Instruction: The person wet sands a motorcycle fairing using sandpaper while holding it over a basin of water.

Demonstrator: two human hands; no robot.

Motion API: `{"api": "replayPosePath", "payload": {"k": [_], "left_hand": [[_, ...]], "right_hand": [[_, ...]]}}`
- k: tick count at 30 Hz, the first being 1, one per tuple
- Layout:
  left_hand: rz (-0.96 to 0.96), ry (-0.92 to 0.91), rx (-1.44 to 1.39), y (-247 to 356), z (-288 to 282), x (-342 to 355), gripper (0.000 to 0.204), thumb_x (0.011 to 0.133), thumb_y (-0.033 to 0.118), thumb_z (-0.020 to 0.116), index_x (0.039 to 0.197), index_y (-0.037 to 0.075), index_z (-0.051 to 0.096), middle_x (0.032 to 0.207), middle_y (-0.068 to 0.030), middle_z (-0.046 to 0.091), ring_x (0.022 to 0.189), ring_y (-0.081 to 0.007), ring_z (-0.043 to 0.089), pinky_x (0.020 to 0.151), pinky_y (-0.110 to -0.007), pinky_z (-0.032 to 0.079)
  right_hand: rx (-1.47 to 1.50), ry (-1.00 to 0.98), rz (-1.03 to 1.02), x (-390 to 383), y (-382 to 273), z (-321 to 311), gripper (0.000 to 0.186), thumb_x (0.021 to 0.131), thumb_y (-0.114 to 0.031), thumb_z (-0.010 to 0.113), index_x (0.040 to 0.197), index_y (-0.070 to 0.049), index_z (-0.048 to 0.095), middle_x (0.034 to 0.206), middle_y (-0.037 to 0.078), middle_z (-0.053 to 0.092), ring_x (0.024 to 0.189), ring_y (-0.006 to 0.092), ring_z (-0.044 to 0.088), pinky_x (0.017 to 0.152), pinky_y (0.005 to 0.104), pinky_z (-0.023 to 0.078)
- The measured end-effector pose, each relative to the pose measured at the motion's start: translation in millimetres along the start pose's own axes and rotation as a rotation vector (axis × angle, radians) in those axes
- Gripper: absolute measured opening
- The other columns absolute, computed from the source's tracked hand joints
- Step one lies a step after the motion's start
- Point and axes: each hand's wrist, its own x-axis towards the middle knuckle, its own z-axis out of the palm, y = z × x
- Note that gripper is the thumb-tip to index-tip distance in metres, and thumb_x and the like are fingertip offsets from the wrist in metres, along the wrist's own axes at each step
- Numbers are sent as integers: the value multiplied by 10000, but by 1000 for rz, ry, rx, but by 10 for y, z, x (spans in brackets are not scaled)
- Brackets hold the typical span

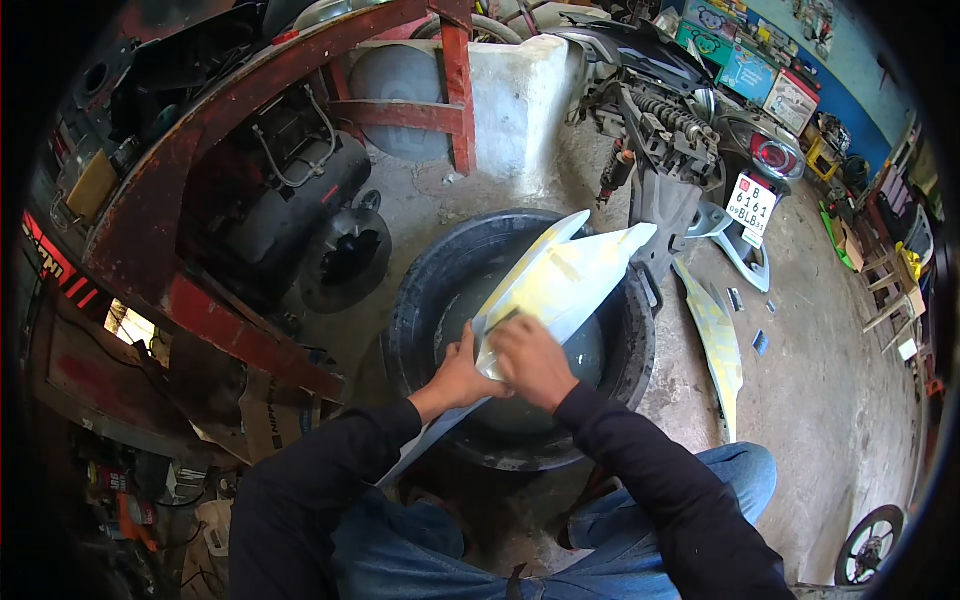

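Over the tub, head view: you hold a pale panel (560, 275) across the black tub (420, 300).
Left hand (462, 372): grips its near edge.
Right hand (533, 362): presses flat on top.
Handling: likely light, stiff, wet-slick; hold the edges.

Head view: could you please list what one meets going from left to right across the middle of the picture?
Red metal frame → black engine with round opening → black rubber tyre tub holding water → pale yellowish plastic fairing panel → second pale panel lying on the concrete floor → white number plate on the scooter's rear.
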Motion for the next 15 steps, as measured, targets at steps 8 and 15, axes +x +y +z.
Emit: {"api": "replayPosePath", "payload": {"k": [8,15], "left_hand": [[27,2,-14,16,-11,-8,1533,596,483,937,1592,-24,-112,1498,-382,299,1401,-473,389,1180,-426,348],[12,-4,-13,-21,-5,15,1536,591,474,936,1588,-37,-115,1507,-373,296,1405,-463,390,1181,-425,347]], "right_hand": [[-26,56,8,-7,10,23,254,801,-101,644,1033,-21,711,1083,101,670,1051,306,574,982,420,471],[-1,45,-125,-53,-62,63,281,801,-91,627,1045,21,713,1097,120,687,1073,323,584,1000,425,457]]}}
